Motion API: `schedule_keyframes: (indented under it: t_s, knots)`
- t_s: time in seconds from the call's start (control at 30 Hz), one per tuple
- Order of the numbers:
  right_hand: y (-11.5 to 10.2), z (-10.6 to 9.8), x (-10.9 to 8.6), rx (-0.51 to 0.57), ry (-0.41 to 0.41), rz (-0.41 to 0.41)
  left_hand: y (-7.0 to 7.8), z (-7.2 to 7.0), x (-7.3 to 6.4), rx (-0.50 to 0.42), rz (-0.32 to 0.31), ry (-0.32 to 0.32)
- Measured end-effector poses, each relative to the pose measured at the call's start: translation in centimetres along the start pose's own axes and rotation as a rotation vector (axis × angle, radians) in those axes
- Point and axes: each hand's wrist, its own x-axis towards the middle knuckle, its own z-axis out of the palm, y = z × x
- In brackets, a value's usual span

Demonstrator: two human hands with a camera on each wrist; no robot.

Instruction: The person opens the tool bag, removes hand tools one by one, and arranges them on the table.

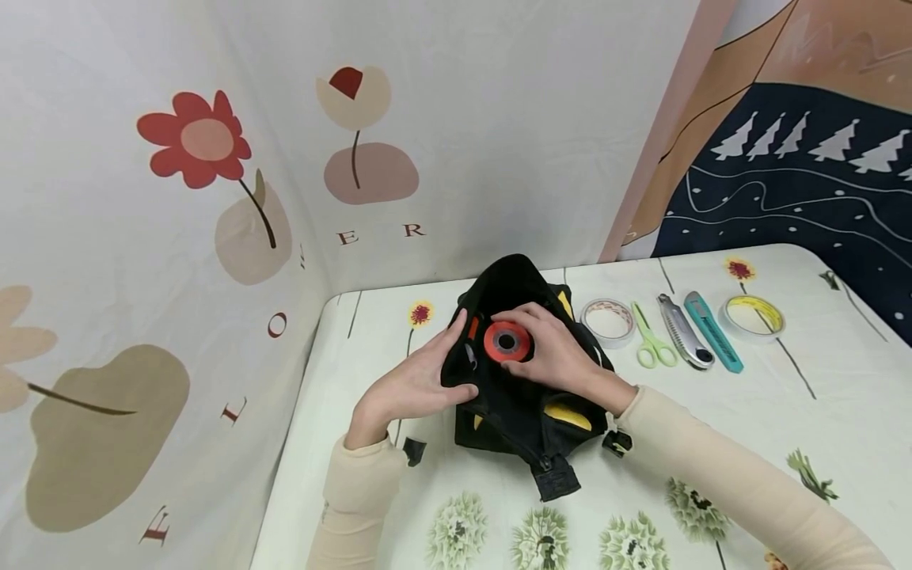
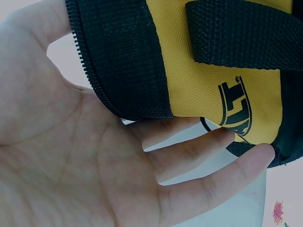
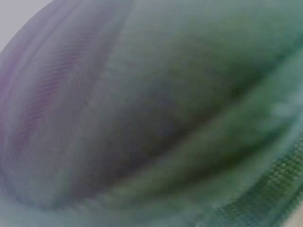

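A black and yellow tool bag (image 1: 509,412) stands on the table with its zippered mouth spread wide. My left hand (image 1: 413,384) holds the bag's left rim; in the left wrist view, several fingers (image 2: 203,189) lie along the yellow outside wall while the thumb side passes behind the zipper edge. Reaching into the mouth, my right hand (image 1: 559,352) pinches a red roll of tape (image 1: 516,336) with a dark centre. Beside the roll, inside the bag, is a tool with an orange-red part (image 1: 473,326), partly hidden. Only blurred dark fabric (image 3: 165,118) fills the right wrist view.
Right of the bag lie a clear tape roll (image 1: 608,319), light green scissors (image 1: 651,340), a grey utility knife (image 1: 684,331), a teal utility knife (image 1: 714,332) and a yellowish tape roll (image 1: 754,317). Printed fabric (image 1: 484,158) hangs behind the table.
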Motion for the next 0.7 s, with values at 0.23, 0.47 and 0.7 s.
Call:
schedule_keyframes:
  t_s: [0.23, 0.47, 0.7]
  knots:
    - [-0.9, -1.3, -0.5, 0.018, 0.053, -0.021, -0.1, 0.0, 0.1, 0.005, -0.001, 0.001]
    - [-1.8, -2.9, -1.1, 0.043, 0.075, -0.001, -0.1, 0.0, 0.0, 0.000, 0.004, 0.003]
    - [-1.8, -4.2, -1.6, 0.027, 0.127, -0.011, 0.0, 0.1, -0.1, -0.006, -0.009, 0.004]
